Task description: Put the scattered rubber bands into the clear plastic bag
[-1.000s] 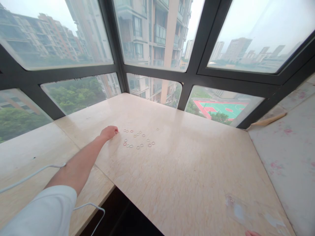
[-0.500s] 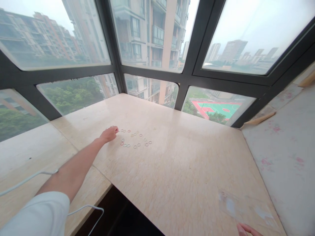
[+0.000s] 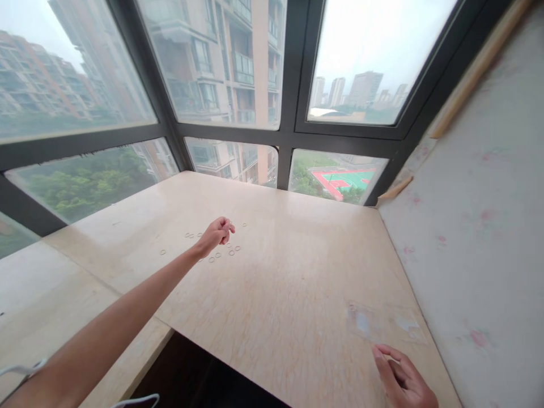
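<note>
Several small thin rings (image 3: 224,253) lie scattered on a beige marble sill (image 3: 297,294) by the window. My left hand (image 3: 216,233) reaches far out over them with its fingers curled into a pinch; whether a ring is between them is too small to tell. One ring (image 3: 162,252) lies apart to the left. My right hand (image 3: 402,378) rests at the sill's near right edge, fingers loosely spread and holding nothing, beside a clear plastic bag (image 3: 385,324) lying flat on the stone.
Dark window frames (image 3: 287,136) close off the far side of the sill. A floral-papered wall (image 3: 480,226) borders the right. A dark gap (image 3: 199,379) opens below the sill's near edge, and a white cable (image 3: 131,401) hangs at the lower left.
The view has swung right. My left hand has moved from the rings' left edge to over the cluster and curled into a pinch. My right hand has come up into view near the bag.
</note>
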Motion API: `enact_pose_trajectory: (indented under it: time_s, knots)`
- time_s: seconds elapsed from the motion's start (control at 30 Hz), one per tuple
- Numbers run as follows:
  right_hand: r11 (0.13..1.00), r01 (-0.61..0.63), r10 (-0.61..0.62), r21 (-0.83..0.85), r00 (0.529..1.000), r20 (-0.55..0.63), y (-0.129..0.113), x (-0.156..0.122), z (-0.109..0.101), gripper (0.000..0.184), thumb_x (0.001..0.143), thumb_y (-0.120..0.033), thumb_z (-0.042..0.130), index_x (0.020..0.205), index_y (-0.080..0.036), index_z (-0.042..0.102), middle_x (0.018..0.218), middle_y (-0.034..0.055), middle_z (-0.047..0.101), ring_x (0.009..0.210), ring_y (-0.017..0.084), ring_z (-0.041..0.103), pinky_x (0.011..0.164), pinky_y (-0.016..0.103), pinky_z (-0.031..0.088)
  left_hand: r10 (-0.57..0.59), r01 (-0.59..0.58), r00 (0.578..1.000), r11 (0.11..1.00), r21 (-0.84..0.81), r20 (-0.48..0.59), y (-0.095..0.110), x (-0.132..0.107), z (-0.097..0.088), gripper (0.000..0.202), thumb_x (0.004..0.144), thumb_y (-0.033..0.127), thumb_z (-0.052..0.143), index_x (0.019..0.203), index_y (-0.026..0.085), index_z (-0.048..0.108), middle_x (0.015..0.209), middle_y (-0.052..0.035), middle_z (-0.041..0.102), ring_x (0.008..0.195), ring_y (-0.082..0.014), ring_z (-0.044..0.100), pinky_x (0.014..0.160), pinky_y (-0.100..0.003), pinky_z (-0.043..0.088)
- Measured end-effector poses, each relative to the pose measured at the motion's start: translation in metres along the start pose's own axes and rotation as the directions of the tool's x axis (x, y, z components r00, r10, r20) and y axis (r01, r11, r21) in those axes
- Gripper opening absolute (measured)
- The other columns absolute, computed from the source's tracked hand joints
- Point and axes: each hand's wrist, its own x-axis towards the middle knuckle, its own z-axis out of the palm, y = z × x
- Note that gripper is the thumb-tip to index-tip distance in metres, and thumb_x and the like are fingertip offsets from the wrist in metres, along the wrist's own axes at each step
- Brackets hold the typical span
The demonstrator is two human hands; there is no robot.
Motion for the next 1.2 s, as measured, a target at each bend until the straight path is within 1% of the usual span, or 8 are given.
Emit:
enact_pose_trajectory:
  time_s: [0.17,0.27,0.37,0.43,0.53,0.63,0.8,1.2]
  knots:
    - [0.997,0.017,-0.025,0.071,0.993,0.117,0.001,0.001,-0.001,0.038,0.076,-0.055,0.063,0.083,-0.017,0.068,0.053,-0.0016,0.058,0.046,0.013,0.05,0.044,0.02,0.04,0.114,-0.113,0.952,0.993,-0.021,0.283,0.036,-0.009,0.091,0.013,0.087,0.028,0.047,0.08,0.019,0.041,0.079,-0.0012,0.057,0.043,-0.0044,0.039,0.044,-0.021,0.03]
    - [0.994,0.04,-0.052,0.1,0.992,0.117,0.001,0.001,0.0,0.034,0.08,-0.051,0.059,0.083,-0.017,0.066,0.051,-0.0039,0.048,0.045,0.012,0.043,0.043,0.021,0.036,0.229,-0.269,0.875,0.963,0.035,0.426,0.048,-0.022,0.15,0.004,0.085,0.018,0.044,0.084,0.019,0.047,0.073,0.0001,0.054,0.051,-0.0082,0.042,0.049,-0.022,0.034]
    - [0.99,0.047,-0.062,0.13,0.991,0.118,0.001,0.0,0.002,0.032,0.082,-0.048,0.058,0.083,-0.017,0.065,0.05,-0.006,0.04,0.045,0.012,0.039,0.043,0.021,0.033,0.398,-0.512,0.752,0.855,0.085,0.526,0.053,-0.039,0.207,0.012,0.078,0.007,0.044,0.079,0.019,0.048,0.081,-0.0034,0.055,0.069,-0.013,0.05,0.062,-0.025,0.041]
    - [0.988,0.044,-0.062,0.151,0.99,0.123,0.0,0.0,0.002,0.031,0.083,-0.047,0.058,0.083,-0.017,0.065,0.05,-0.0068,0.036,0.045,0.011,0.036,0.043,0.022,0.031,0.41,-0.605,0.682,0.781,0.153,0.606,0.052,-0.049,0.239,0.017,0.076,0.003,0.044,0.08,0.019,0.049,0.089,-0.0055,0.056,0.073,-0.0145,0.053,0.064,-0.026,0.042]
    - [0.983,0.046,-0.071,0.179,0.988,0.135,0.0,0.0,0.002,0.03,0.084,-0.046,0.057,0.083,-0.017,0.065,0.051,-0.0077,0.031,0.045,0.011,0.033,0.043,0.021,0.029,0.333,-0.671,0.64,0.682,0.292,0.692,0.047,-0.056,0.273,0.021,0.076,0.003,0.045,0.085,0.02,0.051,0.1,-0.0067,0.058,0.069,-0.0144,0.056,0.06,-0.027,0.04]
    - [0.979,0.056,-0.086,0.196,0.985,0.149,-0.002,0.0,0.001,0.028,0.085,-0.043,0.056,0.083,-0.017,0.065,0.05,-0.0081,0.03,0.045,0.01,0.032,0.043,0.021,0.028,0.296,-0.697,0.627,0.626,0.35,0.721,0.04,-0.056,0.291,0.019,0.08,0.005,0.044,0.088,0.02,0.053,0.107,-0.0069,0.058,0.064,-0.0142,0.057,0.057,-0.027,0.039]
    - [0.976,0.065,-0.104,0.206,0.978,0.182,-0.003,-0.001,-0.001,0.025,0.086,-0.04,0.056,0.083,-0.017,0.065,0.051,-0.0079,0.03,0.046,0.01,0.031,0.043,0.021,0.026,0.292,-0.708,0.627,0.601,0.371,0.722,0.031,-0.052,0.297,0.017,0.083,0.008,0.045,0.088,0.019,0.057,0.115,-0.0079,0.058,0.063,-0.0127,0.059,0.06,-0.027,0.042]
    - [0.978,0.044,-0.084,0.202,0.978,0.192,0.001,-0.002,-0.001,0.026,0.086,-0.042,0.056,0.084,-0.017,0.065,0.051,-0.0079,0.03,0.046,0.01,0.032,0.043,0.021,0.027,0.307,-0.657,0.644,0.692,0.3,0.7,0.026,-0.053,0.295,0.017,0.086,0.011,0.045,0.088,0.019,0.059,0.111,-0.0082,0.058,0.073,-0.0151,0.061,0.067,-0.029,0.045]
